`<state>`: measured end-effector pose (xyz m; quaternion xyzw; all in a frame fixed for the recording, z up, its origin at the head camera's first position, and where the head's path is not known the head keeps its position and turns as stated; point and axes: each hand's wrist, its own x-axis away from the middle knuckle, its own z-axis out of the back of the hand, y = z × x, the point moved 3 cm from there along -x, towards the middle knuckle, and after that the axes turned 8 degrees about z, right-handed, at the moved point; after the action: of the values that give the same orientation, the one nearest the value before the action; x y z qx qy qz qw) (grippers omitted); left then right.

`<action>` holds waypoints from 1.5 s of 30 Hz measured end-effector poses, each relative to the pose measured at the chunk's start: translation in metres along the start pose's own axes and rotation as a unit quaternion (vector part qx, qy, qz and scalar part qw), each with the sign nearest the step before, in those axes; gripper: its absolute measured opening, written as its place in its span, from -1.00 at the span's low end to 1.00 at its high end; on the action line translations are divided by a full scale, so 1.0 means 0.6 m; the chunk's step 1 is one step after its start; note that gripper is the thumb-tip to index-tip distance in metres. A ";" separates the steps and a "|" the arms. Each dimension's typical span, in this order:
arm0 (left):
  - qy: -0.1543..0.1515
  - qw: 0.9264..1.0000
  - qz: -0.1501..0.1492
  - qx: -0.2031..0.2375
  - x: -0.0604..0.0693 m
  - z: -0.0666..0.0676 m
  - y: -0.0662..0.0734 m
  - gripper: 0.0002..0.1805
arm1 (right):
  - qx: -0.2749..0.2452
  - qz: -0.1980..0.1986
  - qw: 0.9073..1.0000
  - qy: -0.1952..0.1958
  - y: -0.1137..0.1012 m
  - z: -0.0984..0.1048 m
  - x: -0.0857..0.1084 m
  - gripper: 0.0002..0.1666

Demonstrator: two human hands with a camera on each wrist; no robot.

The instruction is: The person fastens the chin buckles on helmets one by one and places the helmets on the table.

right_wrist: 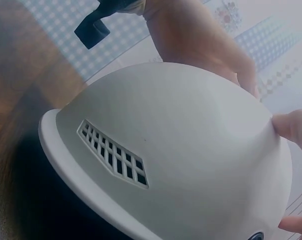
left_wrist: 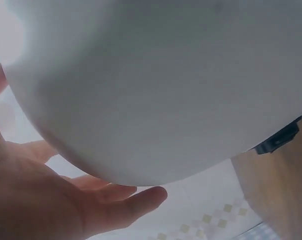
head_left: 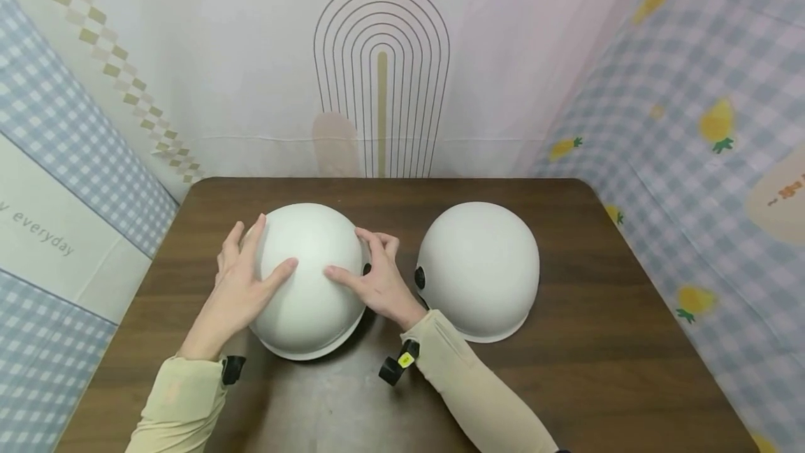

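Observation:
My left hand [head_left: 242, 289] holds the left side of a white, domed helmet [head_left: 308, 299], its thumb on the front and its fingers spread along the side. On the other side, my right hand [head_left: 380, 282] grips the same helmet near a black round fitting [head_left: 367, 269]. In the left wrist view, fingers of my left hand [left_wrist: 86, 205] lie against the smooth shell [left_wrist: 156, 100]. The right wrist view shows a slatted vent [right_wrist: 115, 155] and pale rim [right_wrist: 66, 152], with my right hand [right_wrist: 296, 135] at the right edge. The helmet's underside is hidden in the head view.
A second white helmet [head_left: 481, 271] rests dome up to the right on the brown wooden table [head_left: 597, 383], a black round fitting on its left side. Patterned cloth [head_left: 503, 54] hangs behind the table, with checked cloth at both sides.

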<state>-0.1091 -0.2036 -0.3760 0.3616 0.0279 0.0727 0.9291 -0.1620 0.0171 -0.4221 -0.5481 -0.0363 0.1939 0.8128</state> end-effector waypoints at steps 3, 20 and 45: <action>0.003 1.000 -0.004 0.002 0.002 0.001 0.006 -0.01 | 0.003 -0.001 1.000 0.000 -0.003 0.000 0.001 0.05; -0.023 1.000 0.001 -0.006 0.008 0.009 0.027 -0.02 | 0.007 0.038 0.999 0.024 -0.021 0.011 -0.002 -0.10; -0.012 1.000 0.011 -0.013 0.009 0.010 0.037 0.12 | 0.079 0.161 0.983 0.048 -0.071 0.016 -0.007 -0.21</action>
<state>-0.1056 -0.1909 -0.3565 0.3510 0.0121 0.0794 0.9329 -0.1567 0.0101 -0.3791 -0.4892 0.1074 0.2979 0.8127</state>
